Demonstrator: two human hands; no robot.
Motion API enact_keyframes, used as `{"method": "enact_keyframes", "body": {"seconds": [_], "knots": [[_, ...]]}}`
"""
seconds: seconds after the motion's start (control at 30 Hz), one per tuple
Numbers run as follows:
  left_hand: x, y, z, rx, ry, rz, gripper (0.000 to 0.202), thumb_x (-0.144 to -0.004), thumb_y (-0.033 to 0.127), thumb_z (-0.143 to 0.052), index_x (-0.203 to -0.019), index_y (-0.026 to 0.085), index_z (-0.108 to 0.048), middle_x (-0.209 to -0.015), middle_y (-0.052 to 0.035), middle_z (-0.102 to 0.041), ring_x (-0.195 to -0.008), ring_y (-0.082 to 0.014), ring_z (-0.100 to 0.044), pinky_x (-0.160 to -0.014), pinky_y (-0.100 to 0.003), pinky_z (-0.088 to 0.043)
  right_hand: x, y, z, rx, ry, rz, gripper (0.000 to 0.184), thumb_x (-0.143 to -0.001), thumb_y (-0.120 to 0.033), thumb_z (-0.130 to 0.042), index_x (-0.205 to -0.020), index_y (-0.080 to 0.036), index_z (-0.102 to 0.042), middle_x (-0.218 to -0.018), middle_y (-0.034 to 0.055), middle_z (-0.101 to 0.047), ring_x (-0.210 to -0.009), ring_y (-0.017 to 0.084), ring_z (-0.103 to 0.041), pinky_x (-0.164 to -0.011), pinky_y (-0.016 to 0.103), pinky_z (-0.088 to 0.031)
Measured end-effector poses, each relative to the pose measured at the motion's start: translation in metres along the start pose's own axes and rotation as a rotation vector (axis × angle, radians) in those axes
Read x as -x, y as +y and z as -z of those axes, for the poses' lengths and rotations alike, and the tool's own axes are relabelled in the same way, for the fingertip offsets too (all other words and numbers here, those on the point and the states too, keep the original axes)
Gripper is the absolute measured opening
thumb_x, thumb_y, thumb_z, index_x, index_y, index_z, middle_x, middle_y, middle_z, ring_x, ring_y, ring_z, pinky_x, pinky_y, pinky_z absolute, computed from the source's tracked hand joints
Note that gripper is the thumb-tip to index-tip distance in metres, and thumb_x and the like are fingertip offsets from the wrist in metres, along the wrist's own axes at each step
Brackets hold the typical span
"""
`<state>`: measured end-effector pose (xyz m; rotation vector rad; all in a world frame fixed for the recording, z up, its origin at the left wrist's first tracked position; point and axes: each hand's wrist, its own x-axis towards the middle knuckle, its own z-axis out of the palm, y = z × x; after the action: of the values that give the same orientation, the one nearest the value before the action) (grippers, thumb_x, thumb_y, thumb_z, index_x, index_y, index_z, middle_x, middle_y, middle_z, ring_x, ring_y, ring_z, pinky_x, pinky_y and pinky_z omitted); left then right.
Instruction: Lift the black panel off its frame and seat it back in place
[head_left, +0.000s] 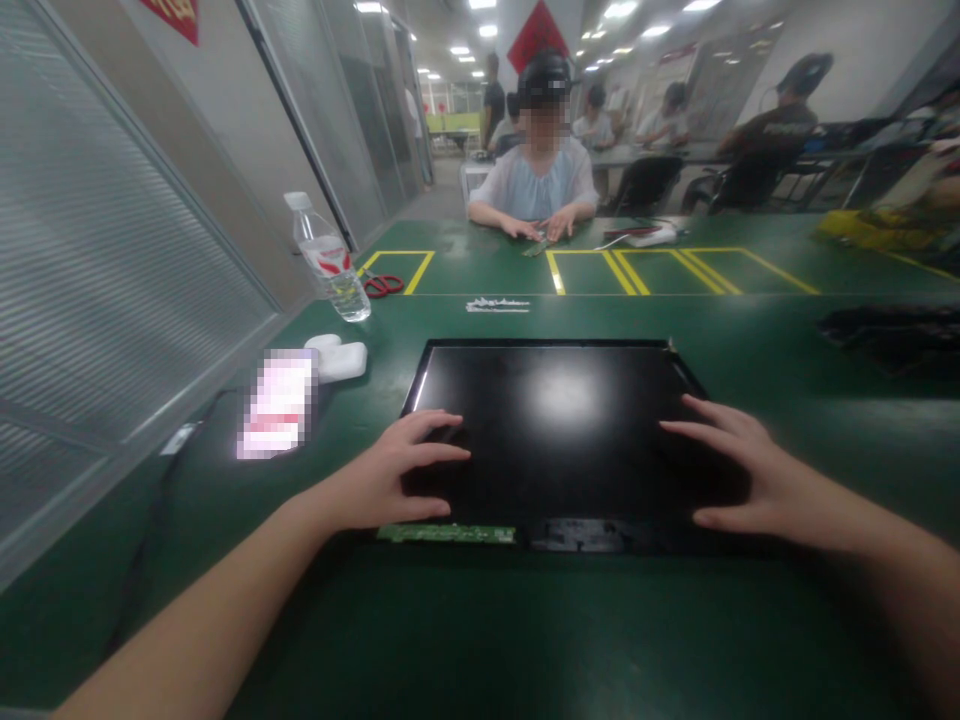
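A black flat display panel (pixel 555 410) lies face up on the green table (pixel 480 620) in front of me. A narrow green circuit strip (pixel 446 534) runs along its near left edge. My left hand (pixel 397 480) rests on the panel's near left part, fingers spread and flat. Over on the near right part, my right hand (pixel 739 470) lies with its fingers stretched out. Neither hand holds anything.
A water bottle (pixel 330 262), red scissors (pixel 384 285), a white case (pixel 341 358) and a lit phone (pixel 277 405) with a cable sit at left. Small parts (pixel 496 304) lie beyond the panel. A dark object (pixel 892 335) is at right. A person (pixel 541 165) works opposite.
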<state>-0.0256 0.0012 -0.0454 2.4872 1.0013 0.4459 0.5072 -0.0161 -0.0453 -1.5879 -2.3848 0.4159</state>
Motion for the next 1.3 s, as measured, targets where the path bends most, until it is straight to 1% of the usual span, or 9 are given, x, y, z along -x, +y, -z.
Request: {"method": "enact_keyframes", "body": {"seconds": [0.13,0.3,0.43,0.53,0.7,0.83,1.0,1.2,1.3], "knots": [[-0.002,0.007,0.004,-0.004,-0.012,0.026,0.056,-0.092,0.043,-0.085,-0.146,0.034,-0.073,-0.17,-0.0142,-0.05,-0.156,-0.042,-0.046,-0.127,-0.066,-0.04,-0.003,-0.008,0.005,-0.039,-0.034,-0.018,0.09,-0.077,-0.074,-0.08,-0.156,-0.034,-0.064,-0.178,0.0145,-0.038,-0.162,0.05,-0.033,-0.125,0.075,-0.034],[-0.002,0.009,0.004,-0.03,-0.008,0.025,0.054,-0.094,0.045,-0.081,-0.146,0.032,-0.074,-0.167,-0.0148,-0.054,-0.155,-0.0419,-0.048,-0.127,-0.066,-0.04,-0.01,-0.01,0.004,-0.06,0.047,-0.067,0.068,-0.098,-0.07,-0.056,-0.152,-0.03,-0.068,-0.175,0.0136,-0.044,-0.163,0.043,-0.036,-0.13,0.071,-0.028],[-0.002,0.005,0.001,-0.044,-0.001,0.023,0.052,-0.098,0.046,-0.076,-0.148,0.033,-0.072,-0.167,-0.0143,-0.054,-0.154,-0.0411,-0.048,-0.127,-0.064,-0.04,-0.014,-0.007,0.0,-0.05,0.016,-0.116,0.067,-0.103,-0.065,-0.047,-0.154,-0.027,-0.067,-0.172,0.0135,-0.048,-0.161,0.042,-0.04,-0.13,0.07,-0.03],[-0.002,0.004,-0.001,-0.054,0.006,0.017,0.051,-0.101,0.048,-0.071,-0.149,0.033,-0.071,-0.166,-0.0137,-0.055,-0.154,-0.0401,-0.049,-0.127,-0.063,-0.04,-0.015,-0.007,-0.001,-0.06,-0.037,-0.123,0.069,-0.102,-0.064,-0.047,-0.156,-0.024,-0.066,-0.172,0.0142,-0.047,-0.159,0.042,-0.042,-0.129,0.07,-0.032],[-0.004,0.004,-0.005,-0.078,0.054,0.034,0.045,-0.107,0.045,-0.062,-0.149,0.03,-0.07,-0.164,-0.0142,-0.058,-0.151,-0.0376,-0.053,-0.126,-0.062,-0.042,-0.014,-0.008,0.002,-0.078,-0.059,-0.124,0.068,-0.102,-0.06,-0.049,-0.158,-0.025,-0.064,-0.172,0.0114,-0.046,-0.159,0.039,-0.041,-0.13,0.066,-0.033],[-0.006,0.004,-0.007,-0.086,0.071,0.059,0.044,-0.108,0.045,-0.061,-0.148,0.029,-0.071,-0.164,-0.0148,-0.058,-0.15,-0.0378,-0.054,-0.126,-0.061,-0.042,-0.014,-0.005,0.004,-0.085,-0.054,-0.098,0.065,-0.101,-0.058,-0.053,-0.158,-0.028,-0.065,-0.171,0.0097,-0.047,-0.158,0.039,-0.042,-0.129,0.066,-0.033],[-0.007,0.004,-0.007,-0.091,0.076,0.072,0.045,-0.107,0.046,-0.061,-0.147,0.029,-0.072,-0.163,-0.0157,-0.059,-0.15,-0.0386,-0.055,-0.125,-0.062,-0.043,-0.013,-0.003,0.006,-0.088,-0.081,-0.085,0.069,-0.099,-0.059,-0.055,-0.159,-0.026,-0.064,-0.171,0.0108,-0.045,-0.157,0.04,-0.043,-0.129,0.066,-0.033],[-0.007,0.007,-0.006,-0.078,0.083,0.095,0.043,-0.107,0.043,-0.061,-0.145,0.029,-0.072,-0.163,-0.0157,-0.058,-0.149,-0.0395,-0.055,-0.124,-0.063,-0.045,-0.012,-0.004,0.004,-0.108,-0.036,-0.08,0.064,-0.097,-0.059,-0.056,-0.151,-0.028,-0.071,-0.166,0.0103,-0.055,-0.155,0.04,-0.048,-0.129,0.067,-0.035],[-0.008,0.009,-0.004,-0.067,0.117,0.127,0.042,-0.108,0.043,-0.057,-0.146,0.029,-0.07,-0.164,-0.0152,-0.057,-0.151,-0.0375,-0.053,-0.126,-0.06,-0.044,-0.014,-0.011,0.007,-0.126,0.017,-0.118,0.056,-0.097,-0.06,-0.055,-0.14,-0.031,-0.077,-0.16,0.0093,-0.063,-0.15,0.041,-0.055,-0.126,0.067,-0.04]]}}
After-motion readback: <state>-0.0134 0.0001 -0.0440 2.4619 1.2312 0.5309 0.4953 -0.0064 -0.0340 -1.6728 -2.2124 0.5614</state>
